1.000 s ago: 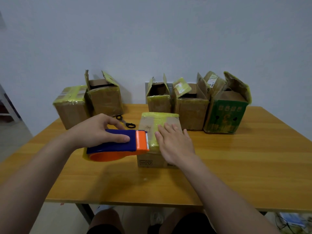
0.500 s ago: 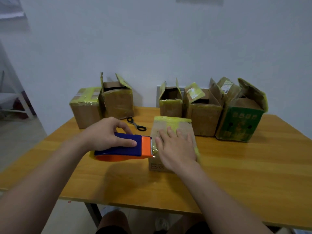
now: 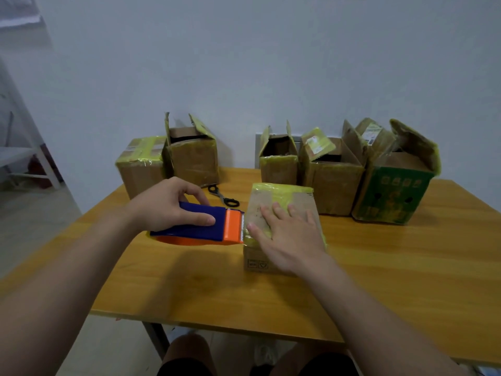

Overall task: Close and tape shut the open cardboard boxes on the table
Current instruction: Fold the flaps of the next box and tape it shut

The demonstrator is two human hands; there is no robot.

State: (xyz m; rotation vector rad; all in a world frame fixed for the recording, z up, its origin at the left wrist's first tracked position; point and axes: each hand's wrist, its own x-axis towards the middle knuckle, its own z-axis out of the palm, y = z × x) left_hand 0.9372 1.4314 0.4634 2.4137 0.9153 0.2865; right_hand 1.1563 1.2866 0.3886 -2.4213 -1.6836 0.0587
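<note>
A small closed cardboard box (image 3: pixel 303 199) with yellow tape across its top stands mid-table. My right hand (image 3: pixel 287 234) lies flat on its lid, fingers straight. My left hand (image 3: pixel 168 204) grips a blue and orange tape dispenser (image 3: pixel 206 226), whose toothed orange end sits against the box's left edge. Along the back stand open boxes: a brown box (image 3: pixel 193 156) at left, a small box (image 3: pixel 278 161), a wider box (image 3: pixel 334 175) and a green box (image 3: pixel 393 194).
A taped closed box (image 3: pixel 141 164) sits at the back left. Black-handled scissors (image 3: pixel 223 196) lie on the wooden table (image 3: pixel 406 267) behind the dispenser. A white wall rises directly behind the boxes. A white shelf frame (image 3: pixel 32 169) stands on the floor at left.
The camera has shifted, so everything sits further right and lower in view. My hands, the dispenser and the box keep nearly the same places relative to each other.
</note>
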